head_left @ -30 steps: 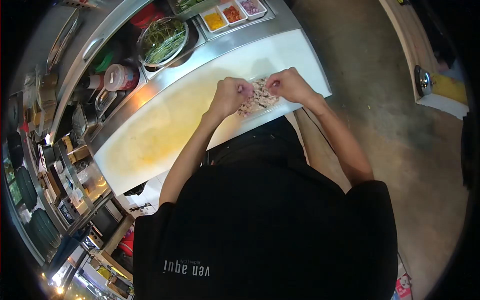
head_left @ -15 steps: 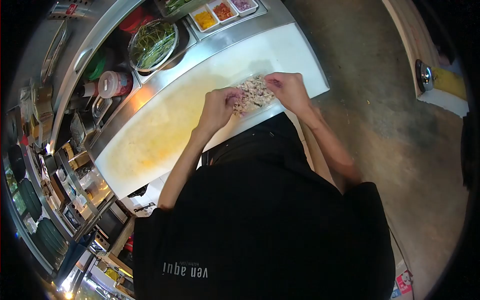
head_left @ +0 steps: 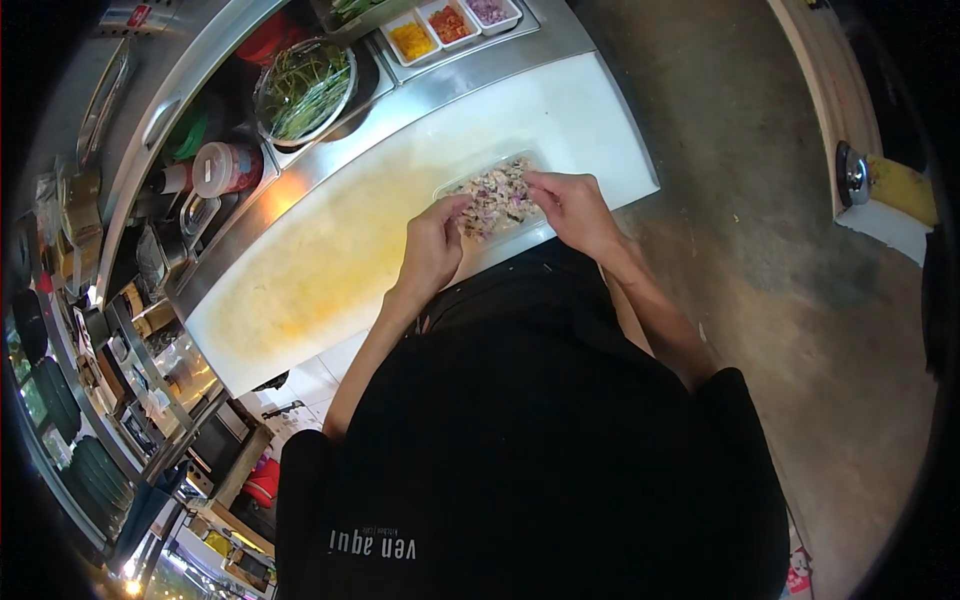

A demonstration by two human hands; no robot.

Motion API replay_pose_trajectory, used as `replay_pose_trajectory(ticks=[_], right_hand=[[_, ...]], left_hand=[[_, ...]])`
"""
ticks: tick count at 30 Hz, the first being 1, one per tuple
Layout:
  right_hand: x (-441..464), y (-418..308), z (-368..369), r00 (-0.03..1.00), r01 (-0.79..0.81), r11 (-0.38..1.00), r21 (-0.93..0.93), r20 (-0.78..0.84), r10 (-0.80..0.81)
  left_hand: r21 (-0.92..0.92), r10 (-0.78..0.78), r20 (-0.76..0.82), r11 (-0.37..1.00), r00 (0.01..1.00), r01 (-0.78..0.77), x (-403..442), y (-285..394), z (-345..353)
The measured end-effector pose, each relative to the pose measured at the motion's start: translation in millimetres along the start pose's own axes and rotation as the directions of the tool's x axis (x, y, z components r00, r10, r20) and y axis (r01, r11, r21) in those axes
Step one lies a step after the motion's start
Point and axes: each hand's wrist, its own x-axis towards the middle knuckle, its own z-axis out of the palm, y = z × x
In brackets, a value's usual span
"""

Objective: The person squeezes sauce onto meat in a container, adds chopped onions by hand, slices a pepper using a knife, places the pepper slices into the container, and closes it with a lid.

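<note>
The person's left hand is curling over the left end of a clear, shallow container, its thumb and fingers drawing close together at the chopped mixture. The right hand is reaching over the opposite end, fingertips bunching near the mixture's edge. Whether either hand is pinching any pieces cannot be told, as the fingers are covering their own tips and the palms are facing away from the camera. The hands are staying apart, with the pale, purple and dark bits showing between them; the pieces are too small to identify.

The container is sitting on the white board, towards its right end and close to the person. Its open top is facing up, and its long axis is running roughly along the board, the right end slanting farther from the body. Both hands are hiding parts of its rim.

The black shirt is filling the lower view. Beyond the board, the steel counter is holding a film-covered bowl of greens, a lidded tub and three white trays of yellow, orange-red and purple pieces, the upper edge of the view cutting off the purple one.
</note>
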Motion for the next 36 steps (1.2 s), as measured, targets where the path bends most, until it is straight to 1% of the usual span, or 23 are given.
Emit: replay_pose_trajectory(ticks=[2,4,5,6,8,10,11,12,14,15,18,19,22,23,24,26,28,30,31,32,34,35,36], right_hand=[[-4,-3,-5,0.998,0.005,1.0,0.027,-0.063,-0.003],[-3,-23,-17,0.941,-0.097,0.929,0.357,-0.27,0.202],[-3,-33,-19,0.93,-0.101,0.921,0.375,-0.293,0.222],[-3,-29,-16,0.931,-0.095,0.923,0.373,-0.294,0.215],[-10,-9,1,0.999,0.01,1.0,0.014,0.052,-0.011],[-11,-15,0,0.999,0.055,0.998,0.039,-0.005,-0.054],[-8,-34,-14,0.994,-0.027,0.995,0.097,-0.102,0.037],[-8,-46,-21,0.973,-0.105,0.981,0.163,-0.186,0.135],[-8,-36,-7,0.969,-0.079,0.97,0.229,-0.211,0.129],[-7,-29,1,0.962,-0.057,0.954,0.294,-0.241,0.131],[0,-27,3,0.984,0.037,0.995,0.09,-0.174,-0.021],[-3,-31,-7,0.977,-0.033,0.984,0.174,-0.203,0.069],[-10,-26,-7,0.937,-0.07,0.964,0.256,-0.316,0.152],[-6,-22,-5,0.983,-0.082,0.96,0.267,-0.136,0.122],[-4,-17,-4,0.983,-0.081,0.96,0.267,-0.137,0.121],[-2,-11,-3,0.988,0.025,0.986,0.166,-0.153,0.001],[2,-24,-26,0.985,-0.032,0.978,0.207,-0.157,0.065],[7,-8,-31,0.963,-0.141,0.957,0.255,-0.187,0.192],[20,-1,-33,0.99,-0.123,0.983,0.136,-0.047,0.13],[39,8,-35,0.992,-0.098,0.985,0.139,-0.061,0.107],[75,23,-37,0.995,0.062,0.991,0.117,-0.084,-0.052],[104,25,-42,0.995,0.027,0.974,0.225,-0.104,-0.003],[139,18,-52,0.994,-0.033,0.988,0.149,-0.101,0.049]], left_hand=[[-0.167,0.178,-0.201,0.963,0.963,-0.213,-6,16,-5],[-0.195,0.087,-0.179,0.973,0.98,-0.122,-11,32,-13],[-0.203,0.096,-0.124,0.972,0.988,-0.12,-8,33,-11],[-0.207,0.111,-0.071,0.971,0.991,-0.123,-4,33,-9],[-0.119,0.103,-0.011,0.987,0.995,-0.104,-2,20,5],[-0.124,0.151,-0.151,0.978,0.977,-0.171,-6,38,0],[-0.079,0.216,-0.261,0.967,0.941,-0.244,-9,40,-4],[-0.082,0.201,-0.265,0.97,0.943,-0.23,-13,36,-4],[-0.127,0.114,-0.171,0.982,0.979,-0.137,-9,22,-2],[-0.02,0.168,-0.112,0.985,0.979,-0.171,-3,19,3],[-0.011,0.224,-0.175,0.973,0.959,-0.229,-8,36,0],[-0.003,0.323,-0.276,0.942,0.905,-0.337,-6,38,-3],[-0.156,0.106,-0.249,0.976,0.963,-0.148,-1,21,9],[-0.012,0.097,-0.149,0.995,0.984,-0.1,4,21,8],[-0.011,0.098,-0.15,0.995,0.984,-0.101,4,24,9],[-0.053,0.196,-0.335,0.973,0.922,-0.227,-2,40,7],[-0.14,0.105,-0.393,0.975,0.914,-0.173,-5,44,5],[-0.078,-0.072,0.014,0.994,0.997,0.073,6,18,6],[-0.194,0.033,-0.036,0.98,0.999,-0.039,4,-2,24],[0.02,0.111,-0.03,0.994,0.993,-0.111,7,19,15],[0.026,0.143,-0.103,0.99,0.984,-0.141,10,36,10],[0.032,0.137,-0.11,0.99,0.984,-0.135,12,38,9],[0.064,0.139,-0.066,0.989,0.988,-0.135,15,39,7]])
